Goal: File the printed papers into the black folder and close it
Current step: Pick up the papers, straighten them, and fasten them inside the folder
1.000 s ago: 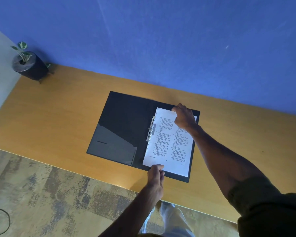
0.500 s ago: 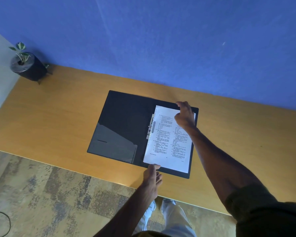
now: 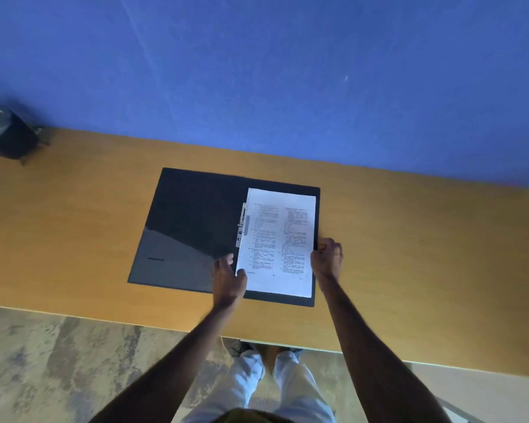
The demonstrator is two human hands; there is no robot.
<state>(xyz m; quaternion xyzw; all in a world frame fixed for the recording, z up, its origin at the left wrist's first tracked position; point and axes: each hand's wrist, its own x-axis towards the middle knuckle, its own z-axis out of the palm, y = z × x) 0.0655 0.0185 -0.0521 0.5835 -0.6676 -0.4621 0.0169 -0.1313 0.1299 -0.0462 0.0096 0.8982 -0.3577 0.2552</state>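
The black folder (image 3: 190, 221) lies open and flat on the wooden desk. The printed papers (image 3: 278, 239) rest on its right half, beside the metal clip (image 3: 242, 224) at the spine. My left hand (image 3: 228, 280) holds the papers' lower left edge, thumb on top of the sheet. My right hand (image 3: 327, 257) grips the right edge of the papers and the folder's right cover, fingers curled around it.
The wooden desk (image 3: 74, 227) stands against a blue wall. A small potted plant (image 3: 3, 132) sits at the far left corner. The desk's front edge runs just below the folder, with my legs and patterned floor beneath.
My right hand has come down from the papers' top edge to their right edge. My left hand has shifted from the bottom edge to the lower left side. The camera view moved left.
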